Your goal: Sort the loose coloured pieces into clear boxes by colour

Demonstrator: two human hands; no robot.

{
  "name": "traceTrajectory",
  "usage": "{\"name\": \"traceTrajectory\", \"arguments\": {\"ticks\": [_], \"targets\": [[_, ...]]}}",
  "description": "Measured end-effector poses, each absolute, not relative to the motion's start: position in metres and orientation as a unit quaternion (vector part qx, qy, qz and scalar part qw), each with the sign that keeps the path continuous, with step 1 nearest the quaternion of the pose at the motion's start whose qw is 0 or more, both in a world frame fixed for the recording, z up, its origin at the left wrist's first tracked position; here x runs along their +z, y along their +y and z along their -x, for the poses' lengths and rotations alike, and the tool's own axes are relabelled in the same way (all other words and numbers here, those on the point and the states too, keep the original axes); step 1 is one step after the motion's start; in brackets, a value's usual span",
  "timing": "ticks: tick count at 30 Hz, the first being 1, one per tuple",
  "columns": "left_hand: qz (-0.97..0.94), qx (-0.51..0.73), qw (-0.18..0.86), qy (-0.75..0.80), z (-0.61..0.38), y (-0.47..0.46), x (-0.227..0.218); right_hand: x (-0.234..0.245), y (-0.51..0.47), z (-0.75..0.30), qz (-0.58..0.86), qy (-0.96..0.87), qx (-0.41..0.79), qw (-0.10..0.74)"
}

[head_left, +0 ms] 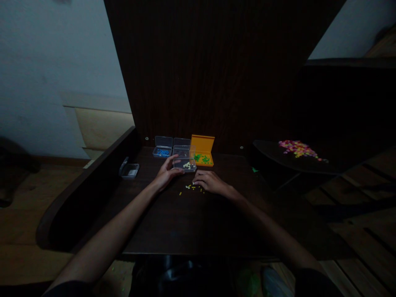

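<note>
My left hand (166, 172) grips the near left side of a clear plastic box (185, 159) that holds pale beads. My right hand (209, 181) lies on the dark table (185, 222) with its fingers curled in a pinch over a scatter of small yellow and pale beads (193, 187). What is between its fingertips is too small to make out. Behind the clear box stand another clear box with blue beads (162, 149) and an open orange box with green beads (202, 156).
A small grey case (130, 170) lies at the table's left rim. A dark tray to the right carries a heap of pink and yellow beads (297, 148). A dark wooden panel rises behind the boxes. Wooden floor lies on both sides.
</note>
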State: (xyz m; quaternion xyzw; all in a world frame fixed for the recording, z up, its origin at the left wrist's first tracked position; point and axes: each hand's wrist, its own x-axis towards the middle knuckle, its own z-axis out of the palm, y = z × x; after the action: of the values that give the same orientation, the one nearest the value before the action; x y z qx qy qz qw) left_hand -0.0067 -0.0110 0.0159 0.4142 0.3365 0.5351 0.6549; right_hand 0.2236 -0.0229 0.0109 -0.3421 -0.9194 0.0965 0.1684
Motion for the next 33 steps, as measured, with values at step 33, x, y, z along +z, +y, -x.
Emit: {"name": "traceTrajectory", "arguments": {"ticks": [33], "targets": [[-0.422,0.536,0.649,0.336,0.007,-0.013,0.018,0.022,-0.034,-0.221,0.358,-0.927,0.055,0.099]]}}
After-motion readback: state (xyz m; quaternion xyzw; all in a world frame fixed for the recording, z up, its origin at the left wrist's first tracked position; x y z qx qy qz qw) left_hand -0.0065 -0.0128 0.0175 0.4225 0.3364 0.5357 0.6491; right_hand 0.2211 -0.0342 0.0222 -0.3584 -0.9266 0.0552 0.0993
